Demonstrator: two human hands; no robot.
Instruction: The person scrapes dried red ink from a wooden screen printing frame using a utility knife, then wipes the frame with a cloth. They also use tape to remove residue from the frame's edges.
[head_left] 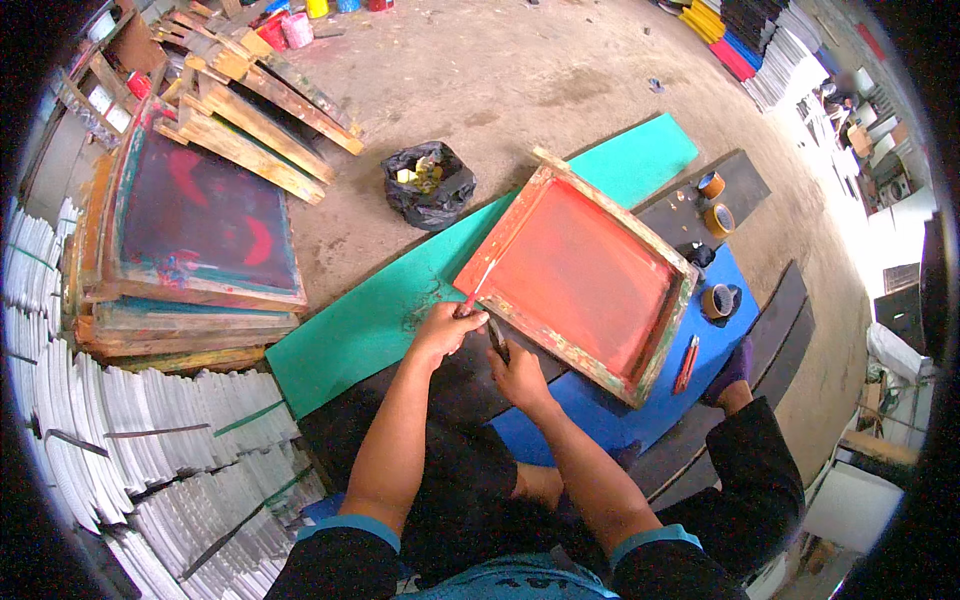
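A wooden screen-printing frame (pixel 652 380) with red-stained mesh lies tilted before me, its near-left corner toward my hands. My left hand (pixel 444 334) is closed at that corner, pinching a thin red-and-white strip (pixel 483 282) that lies along the frame's inner edge; its exact kind is unclear. Just to the right, my right hand (pixel 521 376) is closed around a slim dark-handled tool (pixel 496 338), whose tip is close to my left fingers. Beneath the frame are a green foam sheet (pixel 345 345) and a blue sheet (pixel 580 412).
Right of the frame lie a red cutter knife (pixel 687 364) and several tape rolls (pixel 718 220). Beyond the green sheet stands a black bag (pixel 430 205) of scraps. Stacked frames (pixel 200 205) and bundled white sheets (pixel 170 425) fill the left. My foot (pixel 732 375) rests near the blue sheet.
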